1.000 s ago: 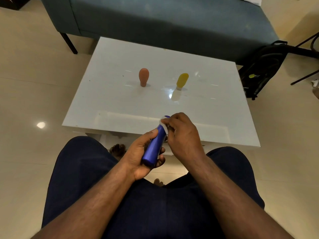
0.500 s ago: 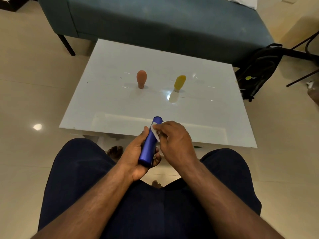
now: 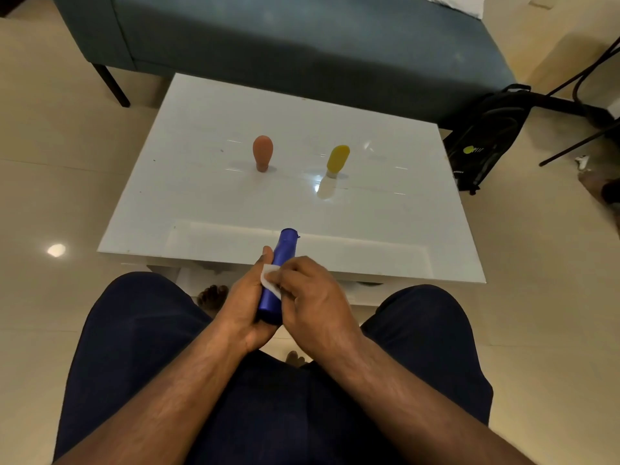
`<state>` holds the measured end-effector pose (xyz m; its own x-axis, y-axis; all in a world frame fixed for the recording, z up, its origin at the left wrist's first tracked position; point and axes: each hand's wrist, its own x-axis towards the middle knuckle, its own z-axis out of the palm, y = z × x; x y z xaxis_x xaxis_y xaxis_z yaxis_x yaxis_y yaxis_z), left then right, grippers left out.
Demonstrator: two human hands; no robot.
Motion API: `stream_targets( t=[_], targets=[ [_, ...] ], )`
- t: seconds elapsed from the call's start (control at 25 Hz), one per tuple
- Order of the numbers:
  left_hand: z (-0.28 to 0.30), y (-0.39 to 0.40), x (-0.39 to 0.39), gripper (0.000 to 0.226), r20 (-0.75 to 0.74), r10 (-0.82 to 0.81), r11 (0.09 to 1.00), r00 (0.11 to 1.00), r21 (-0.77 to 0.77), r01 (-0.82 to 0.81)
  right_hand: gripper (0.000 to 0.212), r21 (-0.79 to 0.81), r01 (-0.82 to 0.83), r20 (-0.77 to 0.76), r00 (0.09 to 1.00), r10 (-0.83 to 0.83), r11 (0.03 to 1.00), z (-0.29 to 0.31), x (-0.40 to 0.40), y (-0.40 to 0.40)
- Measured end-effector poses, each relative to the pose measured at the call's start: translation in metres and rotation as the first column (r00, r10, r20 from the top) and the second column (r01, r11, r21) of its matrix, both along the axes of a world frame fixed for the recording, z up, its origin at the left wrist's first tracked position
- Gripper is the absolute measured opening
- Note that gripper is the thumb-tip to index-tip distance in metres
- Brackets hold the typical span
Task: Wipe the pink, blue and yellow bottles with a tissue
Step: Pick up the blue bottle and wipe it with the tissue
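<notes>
Nearest the camera, above the person's lap, the left hand (image 3: 246, 305) curls its fingers and thumb around the lower body of the blue bottle (image 3: 276, 276), which tilts with its cap toward 12 o'clock over the near edge of the white table (image 3: 208, 209). The right hand (image 3: 310, 298) pinches a white tissue (image 3: 270, 280) against the bottle's middle; a second ago the tissue was up at the cap end, so it has slid down toward the base, leaving the cap bare. Farther out on the table, the pink bottle (image 3: 262, 152) stands at 11 o'clock and the yellow bottle (image 3: 337, 160) at 1 o'clock, both cap-down and unmoved. A teal sofa (image 3: 302, 45) lies beyond.
</notes>
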<state>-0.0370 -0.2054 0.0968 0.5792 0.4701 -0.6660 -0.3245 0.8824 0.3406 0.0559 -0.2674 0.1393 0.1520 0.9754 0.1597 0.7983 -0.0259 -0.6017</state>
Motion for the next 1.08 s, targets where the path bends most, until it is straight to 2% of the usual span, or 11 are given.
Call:
stream_targets(
  t=[0.08, 0.24, 0.32, 0.44, 0.48, 0.64, 0.84, 1.0, 1.08],
  targets=[
    [0.000, 0.001, 0.000, 0.060, 0.002, -0.003, 1.000, 1.000, -0.014, 0.003, 0.015, 0.009, -0.046, -0.003, 0.999, 0.046, 0.999, -0.004, 0.006, -0.003],
    [0.001, -0.002, 0.004, 0.060, -0.030, 0.005, 1.000, 1.000, 0.026, -0.004, 0.020, -0.046, 0.122, -0.050, 0.991, -0.125, 0.991, -0.010, 0.022, 0.016],
    [0.000, -0.001, 0.001, 0.060, -0.020, 0.001, 1.000, 1.000, 0.006, -0.001, 0.020, -0.017, 0.083, -0.020, 0.996, -0.084, 0.996, -0.006, 0.008, 0.010],
    [-0.001, 0.001, -0.002, 0.056, 0.003, 0.011, 0.999, 1.000, -0.046, -0.011, 0.019, 0.033, -0.073, 0.026, 0.997, 0.072, 0.997, -0.006, -0.002, -0.008],
    [-0.003, 0.001, -0.001, 0.057, -0.004, 0.011, 0.999, 1.000, -0.038, -0.012, 0.019, 0.030, -0.074, 0.015, 0.997, 0.074, 0.997, -0.008, 0.004, -0.006],
    [-0.004, -0.001, 0.004, 0.058, -0.052, 0.008, 0.999, 0.999, 0.033, -0.006, 0.021, -0.045, 0.086, -0.040, 0.995, -0.088, 0.995, -0.009, 0.016, 0.006],
    [-0.005, 0.001, 0.001, 0.050, -0.006, 0.013, 1.000, 1.000, -0.015, -0.013, 0.017, 0.013, -0.051, 0.006, 0.999, 0.051, 0.999, -0.006, -0.001, -0.008],
    [-0.007, 0.000, 0.004, 0.060, -0.052, 0.006, 0.999, 0.999, 0.051, -0.004, 0.022, -0.054, 0.076, -0.053, 0.996, -0.079, 0.996, -0.006, 0.017, 0.008],
    [-0.006, 0.000, 0.003, 0.057, -0.020, 0.010, 1.000, 1.000, 0.025, -0.009, 0.019, -0.040, 0.063, -0.030, 0.997, -0.064, 0.997, -0.005, 0.009, 0.006]
  ],
)
